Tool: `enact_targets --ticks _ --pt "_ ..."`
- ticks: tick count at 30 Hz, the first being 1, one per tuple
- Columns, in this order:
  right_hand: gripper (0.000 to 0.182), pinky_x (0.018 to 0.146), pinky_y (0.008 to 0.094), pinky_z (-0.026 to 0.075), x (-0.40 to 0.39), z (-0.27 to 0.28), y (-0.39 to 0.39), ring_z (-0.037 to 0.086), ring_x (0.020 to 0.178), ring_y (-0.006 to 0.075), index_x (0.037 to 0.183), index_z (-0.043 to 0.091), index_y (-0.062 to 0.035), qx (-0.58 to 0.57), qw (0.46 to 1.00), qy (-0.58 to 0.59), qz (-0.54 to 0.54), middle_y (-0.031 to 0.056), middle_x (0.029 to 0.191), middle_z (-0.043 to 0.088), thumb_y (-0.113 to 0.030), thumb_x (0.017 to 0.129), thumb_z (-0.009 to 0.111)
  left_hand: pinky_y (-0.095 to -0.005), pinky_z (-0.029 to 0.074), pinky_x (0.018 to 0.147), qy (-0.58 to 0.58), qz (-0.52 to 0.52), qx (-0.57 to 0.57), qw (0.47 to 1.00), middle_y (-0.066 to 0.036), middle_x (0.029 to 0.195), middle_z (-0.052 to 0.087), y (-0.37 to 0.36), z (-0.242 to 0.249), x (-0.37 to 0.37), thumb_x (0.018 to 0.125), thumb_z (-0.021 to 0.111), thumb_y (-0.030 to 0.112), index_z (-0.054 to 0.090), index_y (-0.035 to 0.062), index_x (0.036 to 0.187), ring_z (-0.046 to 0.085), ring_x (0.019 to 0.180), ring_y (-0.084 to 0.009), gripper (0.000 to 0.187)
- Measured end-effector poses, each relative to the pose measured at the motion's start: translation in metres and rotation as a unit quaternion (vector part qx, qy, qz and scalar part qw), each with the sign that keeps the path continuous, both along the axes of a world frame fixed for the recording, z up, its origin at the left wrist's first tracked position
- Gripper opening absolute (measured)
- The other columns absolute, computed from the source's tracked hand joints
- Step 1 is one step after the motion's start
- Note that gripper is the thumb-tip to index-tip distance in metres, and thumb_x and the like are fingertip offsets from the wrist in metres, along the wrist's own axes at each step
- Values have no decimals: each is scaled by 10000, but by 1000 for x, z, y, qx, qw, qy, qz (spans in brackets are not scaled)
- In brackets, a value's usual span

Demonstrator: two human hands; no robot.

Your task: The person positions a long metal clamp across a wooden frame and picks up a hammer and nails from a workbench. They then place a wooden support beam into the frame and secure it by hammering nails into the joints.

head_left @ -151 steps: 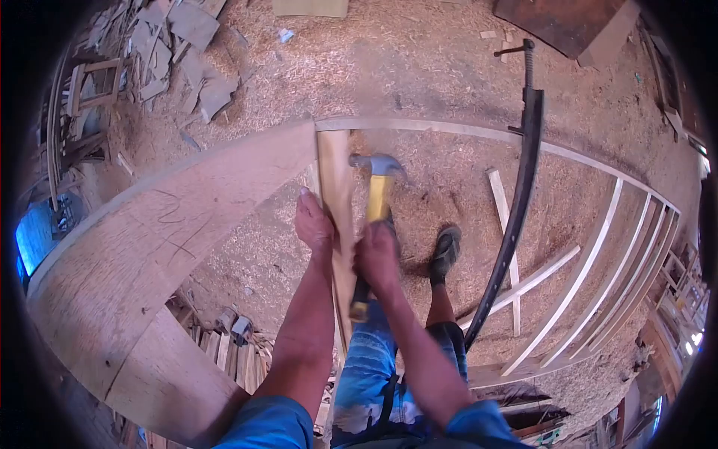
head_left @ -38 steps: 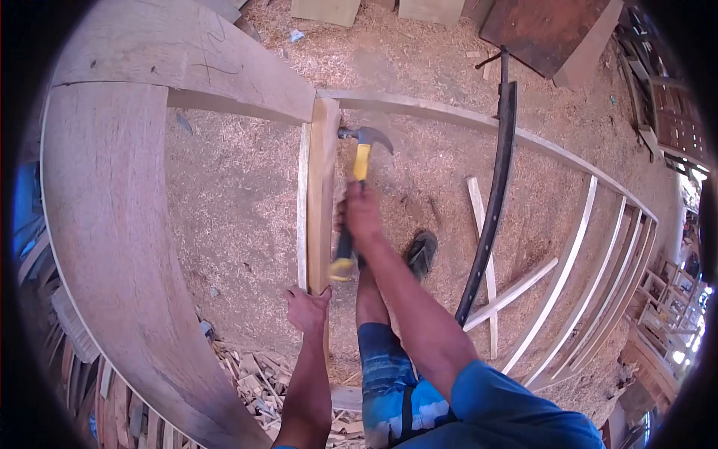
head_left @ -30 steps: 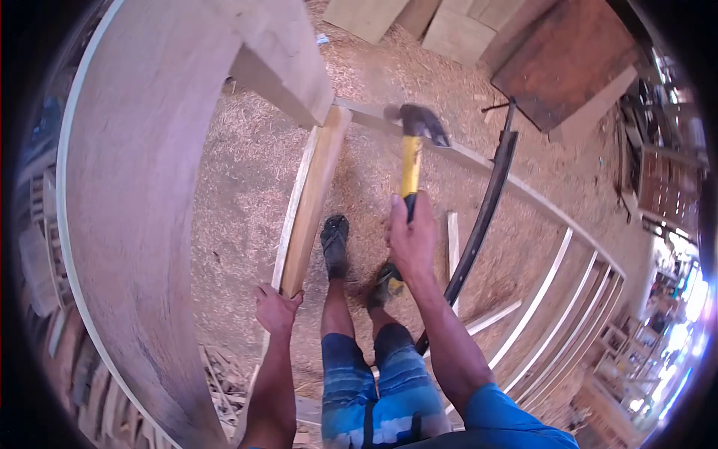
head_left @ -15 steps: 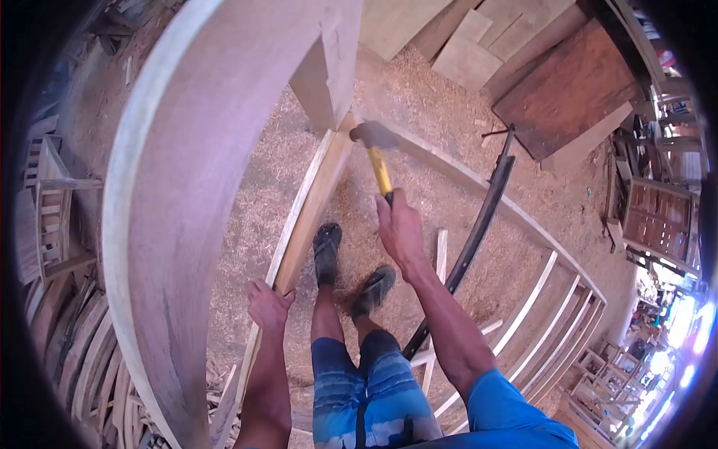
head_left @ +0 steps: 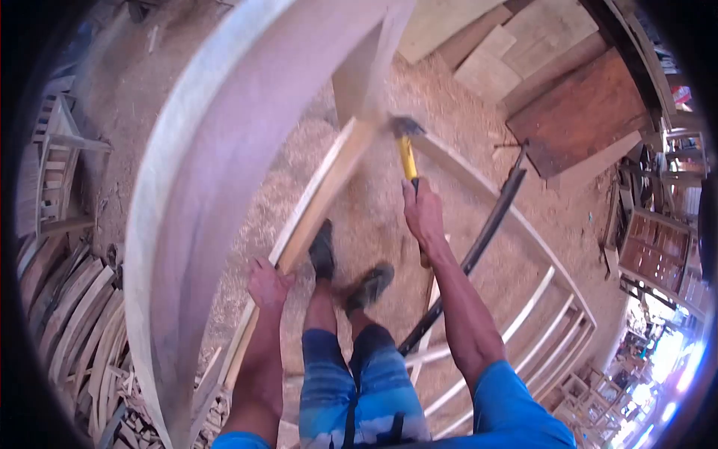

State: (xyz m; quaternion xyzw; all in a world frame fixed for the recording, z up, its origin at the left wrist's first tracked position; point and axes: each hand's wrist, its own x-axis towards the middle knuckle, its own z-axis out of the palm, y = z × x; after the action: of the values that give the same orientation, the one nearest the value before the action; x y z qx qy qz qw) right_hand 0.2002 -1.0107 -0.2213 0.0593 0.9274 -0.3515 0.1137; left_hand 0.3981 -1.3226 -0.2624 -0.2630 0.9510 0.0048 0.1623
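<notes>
My right hand [head_left: 424, 213] is closed round the dark grip of a hammer [head_left: 407, 153] with a yellow shaft. The hammer's dark head is beside the far end of a long wooden rail [head_left: 321, 198], where the rail meets a panel; blur hides whether they touch. Lower on the same rail, my left hand [head_left: 269, 283] is wrapped over the edge, thumb on the inner side. A large curved wooden panel [head_left: 194, 172] rises to the left of the rail.
A slatted wooden frame [head_left: 523, 299] extends to the right, crossed by a dark curved bar [head_left: 486, 232]. Curved wood pieces [head_left: 82, 322] are stacked at lower left. Boards [head_left: 538, 52] and a reddish-brown panel [head_left: 580, 116] lie at upper right.
The view has shifted, and the large panel and rail appear farther right. My right hand and the hammer have moved right in the picture. My left hand remains on the rail.
</notes>
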Motion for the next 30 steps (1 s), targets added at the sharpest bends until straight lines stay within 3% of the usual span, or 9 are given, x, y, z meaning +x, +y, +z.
enact_targets --ticks 6,10,13,14,16,20,23,26,30 --pt "311 514 397 460 1 107 -11 586 548 215 1016 505 -31 -150 977 118 -91 129 624 554 -332 1080 548 -456 596 806 -36 -5 22 999 -201 1146 605 0 4 1 621 931 546 567 -2 1126 682 1023 -376 829" --pt "293 484 338 418 -14 144 -29 490 528 117 1019 490 -37 -333 878 319 -126 84 660 514 -316 1074 561 -489 581 817 -63 -33 61 996 -228 1206 602 -8 23 -16 653 858 668 588 -31 1205 676 1050 -401 931" --pt "222 448 280 414 -31 65 -29 449 518 100 985 487 -39 -381 818 427 -54 13 783 518 -223 1071 577 -505 569 826 -56 -32 75 995 -235 1209 608 -9 23 -28 663 802 737 596 -39 1236 672 1052 -411 987" --pt "181 493 370 466 -27 31 -17 540 514 201 1002 496 -25 -90 899 428 -10 80 745 578 -172 1046 591 -505 568 827 -32 -36 68 997 -232 1198 612 -11 15 -25 662 801 735 596 -33 1230 672 1045 -408 977" --pt "263 626 526 509 -21 0 -18 669 689 468 1070 529 5 22 1000 0 23 291 758 656 -254 1051 573 -504 565 830 20 -40 54 998 -227 1174 620 -11 -6 -17 660 800 732 597 -21 1218 673 1032 -403 959" --pt "283 655 575 515 3 -1 -29 669 720 514 1060 558 -13 -22 999 33 -35 287 776 677 -294 1042 579 -512 550 792 90 -53 43 994 -198 1094 614 -15 -29 -3 650 823 697 593 25 1095 667 967 -399 837" --pt "314 544 415 508 25 48 -38 669 607 251 1103 564 -2 -55 993 34 -97 151 685 649 -314 1085 535 -520 537 760 110 -56 64 990 -177 1029 601 -14 -32 -6 637 848 665 575 51 1014 659 926 -399 770" --pt "316 516 309 492 29 107 -43 588 577 117 1093 560 -7 -108 976 119 -147 58 675 593 -321 1097 527 -523 529 745 119 -62 70 988 -164 993 593 -18 -29 -2 635 863 639 567 60 988 654 910 -400 741" --pt "290 498 274 466 2 158 -50 565 568 101 1045 530 -25 -263 880 356 -173 40 691 573 -311 1092 539 -537 522 759 130 -57 84 986 -172 982 603 -15 -31 -4 646 866 626 565 59 999 650 917 -411 732"
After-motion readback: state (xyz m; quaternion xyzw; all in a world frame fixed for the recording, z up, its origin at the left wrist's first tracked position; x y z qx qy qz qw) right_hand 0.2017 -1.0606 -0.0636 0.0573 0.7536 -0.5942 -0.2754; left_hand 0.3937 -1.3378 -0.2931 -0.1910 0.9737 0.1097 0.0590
